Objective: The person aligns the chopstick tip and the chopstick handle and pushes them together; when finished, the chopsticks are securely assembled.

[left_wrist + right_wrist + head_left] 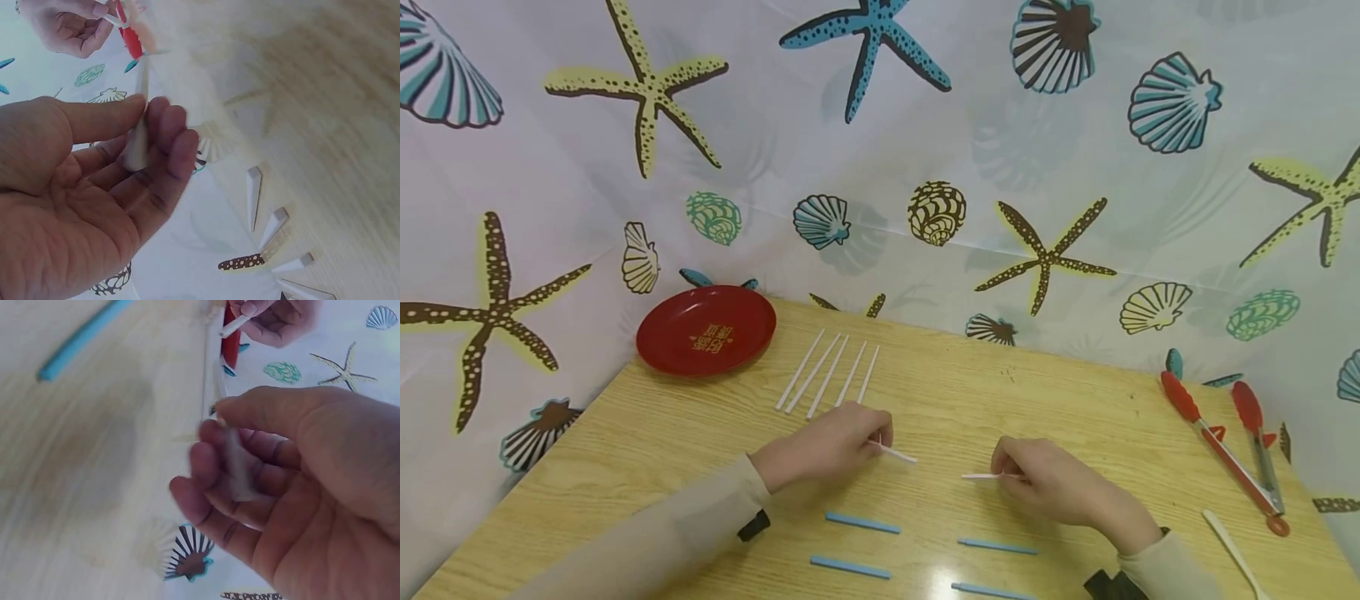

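Observation:
In the head view my left hand (842, 437) pinches a slim white chopstick piece (898, 454) between thumb and fingers, its free end pointing right. My right hand (1052, 479) pinches another white chopstick piece (977, 477), whose free end points left. A gap separates the two ends, and both pieces are partly hidden by the fingers. On the table in front lie two blue chopstick pieces (862, 523) at left. Two thinner blue pieces (997, 547) lie at right, each with a narrow nub at its left end. Several white chopstick pieces (827, 377) lie side by side beyond my left hand.
A red plate (658, 343) with gold characters stands at the table's back left. Red-tipped metal tongs (1238, 468) lie at the right, with a pale thin handle (1227, 542) below them. A cloth (895, 150) printed with shells and starfish hangs behind the wooden table (955, 392).

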Available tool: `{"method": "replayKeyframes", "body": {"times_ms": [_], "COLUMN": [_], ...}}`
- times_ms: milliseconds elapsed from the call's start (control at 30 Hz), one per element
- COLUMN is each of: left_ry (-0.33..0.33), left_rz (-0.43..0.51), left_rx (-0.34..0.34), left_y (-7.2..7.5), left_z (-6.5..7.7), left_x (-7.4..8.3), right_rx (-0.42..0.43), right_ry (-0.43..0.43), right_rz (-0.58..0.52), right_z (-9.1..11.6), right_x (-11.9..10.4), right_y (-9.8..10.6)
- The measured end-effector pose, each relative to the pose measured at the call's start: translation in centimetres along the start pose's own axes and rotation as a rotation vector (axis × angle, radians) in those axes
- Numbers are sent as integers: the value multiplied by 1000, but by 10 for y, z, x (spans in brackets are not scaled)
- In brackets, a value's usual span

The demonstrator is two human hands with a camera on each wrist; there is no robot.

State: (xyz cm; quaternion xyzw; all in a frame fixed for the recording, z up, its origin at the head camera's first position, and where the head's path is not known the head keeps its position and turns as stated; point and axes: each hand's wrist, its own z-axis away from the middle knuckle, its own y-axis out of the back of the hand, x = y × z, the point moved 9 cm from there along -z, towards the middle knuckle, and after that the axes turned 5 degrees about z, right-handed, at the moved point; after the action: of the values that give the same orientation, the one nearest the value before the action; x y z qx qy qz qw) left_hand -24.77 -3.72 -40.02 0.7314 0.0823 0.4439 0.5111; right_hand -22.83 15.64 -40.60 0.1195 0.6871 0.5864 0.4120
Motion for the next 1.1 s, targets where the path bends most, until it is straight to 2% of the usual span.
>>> {"method": "replayKeyframes", "body": {"times_ms": [100, 200, 433, 567, 733, 933, 1100], "left_ry": [-42, -53, 33, 62, 86, 64, 51], "left_rz": [30, 81, 346, 542, 786, 923, 991], "left_rx": [56, 121, 227, 225, 181, 170, 167], "left_y": [9, 18, 34, 38, 36, 34, 34], "left_z": [-4, -6, -8, -10, -12, -15, -16], "left_x": [4, 6, 1, 0, 1, 6, 8], "right_rx": [53, 88, 142, 188, 215, 216, 222], "right_ry": [4, -2, 24, 56, 114, 138, 144], "right_rz": [-30, -97, -370, -498, -653, -726, -732], "right_z": [1, 2, 2, 3, 3, 1, 0], "right_x": [0, 1, 3, 0, -7, -12, -16], "right_y": [13, 24, 43, 55, 65, 67, 69]}}
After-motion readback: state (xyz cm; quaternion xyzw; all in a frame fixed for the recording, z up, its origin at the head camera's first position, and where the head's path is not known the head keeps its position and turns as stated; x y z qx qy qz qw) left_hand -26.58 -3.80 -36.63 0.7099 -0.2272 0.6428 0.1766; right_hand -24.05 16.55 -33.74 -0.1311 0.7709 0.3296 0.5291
